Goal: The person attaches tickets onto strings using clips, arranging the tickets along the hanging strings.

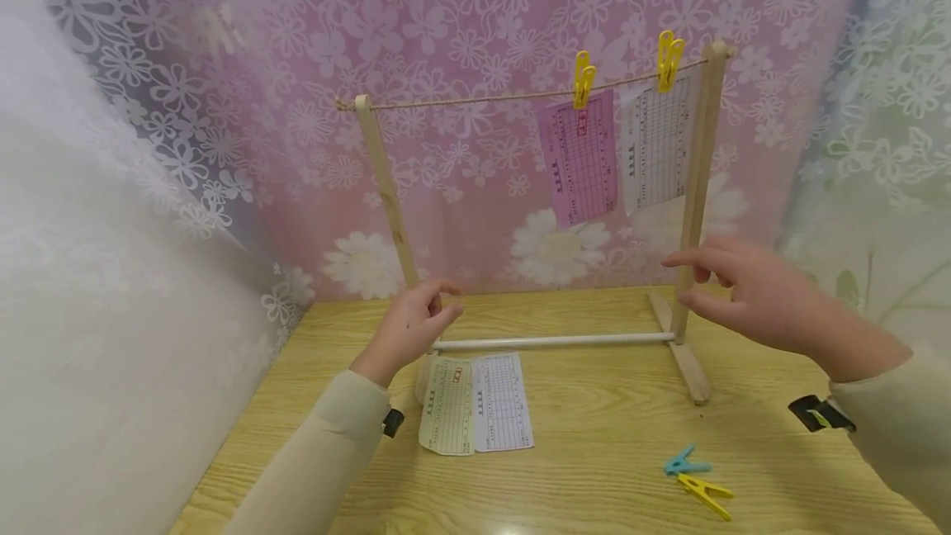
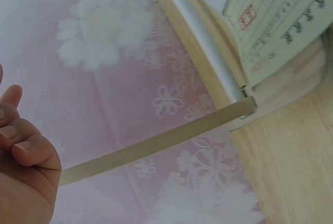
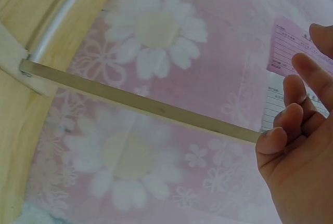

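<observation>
My left hand (image 1: 407, 329) hovers by the left post (image 1: 386, 188) of a wooden rack, fingers loosely curled and holding nothing. My right hand (image 1: 765, 291) is in front of the right post (image 1: 702, 180), index finger extended, the others bent, with nothing between them. On the rack's string (image 1: 475, 99), a yellow clothespin (image 1: 583, 82) clips a pink printed slip (image 1: 583, 159), and another yellow clothespin (image 1: 669, 64) clips a white slip (image 1: 657, 147) to its right. Below my left hand, a pale yellow-green slip (image 1: 448, 411) and a white slip (image 1: 503, 403) lie side by side on the table.
A blue clothespin (image 1: 685, 462) and a yellow clothespin (image 1: 706, 494) lie touching at the table's front right. The rack's white crossbar (image 1: 557, 342) runs low between the posts, above a wooden foot (image 1: 689, 370). Flowered curtains (image 1: 475, 213) surround the wood-grain table (image 1: 594, 428).
</observation>
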The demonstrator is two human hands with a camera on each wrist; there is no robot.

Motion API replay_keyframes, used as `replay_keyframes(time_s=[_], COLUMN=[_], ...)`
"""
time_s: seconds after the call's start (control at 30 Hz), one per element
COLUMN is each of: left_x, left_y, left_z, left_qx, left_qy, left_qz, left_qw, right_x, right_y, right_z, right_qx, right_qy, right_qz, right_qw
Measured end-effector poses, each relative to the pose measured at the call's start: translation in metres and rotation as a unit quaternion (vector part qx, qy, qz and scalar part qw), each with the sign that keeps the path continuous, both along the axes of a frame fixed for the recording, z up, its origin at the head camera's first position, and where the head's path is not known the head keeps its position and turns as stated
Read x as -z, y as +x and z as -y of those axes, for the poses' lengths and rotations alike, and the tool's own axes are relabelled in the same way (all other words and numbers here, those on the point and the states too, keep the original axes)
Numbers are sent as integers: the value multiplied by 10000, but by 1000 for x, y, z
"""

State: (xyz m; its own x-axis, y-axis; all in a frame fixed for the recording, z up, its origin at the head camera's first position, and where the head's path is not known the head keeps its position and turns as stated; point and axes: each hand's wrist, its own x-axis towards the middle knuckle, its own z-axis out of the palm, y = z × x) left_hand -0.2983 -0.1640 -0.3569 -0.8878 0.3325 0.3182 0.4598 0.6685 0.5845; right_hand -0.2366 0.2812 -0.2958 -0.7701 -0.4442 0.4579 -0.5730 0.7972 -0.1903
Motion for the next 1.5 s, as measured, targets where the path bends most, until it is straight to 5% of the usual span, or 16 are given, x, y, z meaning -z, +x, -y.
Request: replay_keyframes(time_s=[0.6, 0.97, 1.23, 1.5], left_x=[48, 78, 88, 95], left_y=[1, -6, -16, -22], left_z=[28, 39, 46, 46], left_qx=[-336, -234, -82, 18], left_qy=[-60, -735, -848, -1218], left_qz=[679, 1742, 1999, 2185], left_qw=[9971, 9817, 9761, 9682], right_x=[73, 110, 128, 143], right_y=[9, 15, 18, 18], right_z=[-20, -34, -38, -39], right_qx=[-256, -150, -246, -870], right_qy=[-295, -525, -611, -725], right_qz=[488, 1221, 1527, 2191], right_qw=[9980, 9910, 9861, 9691])
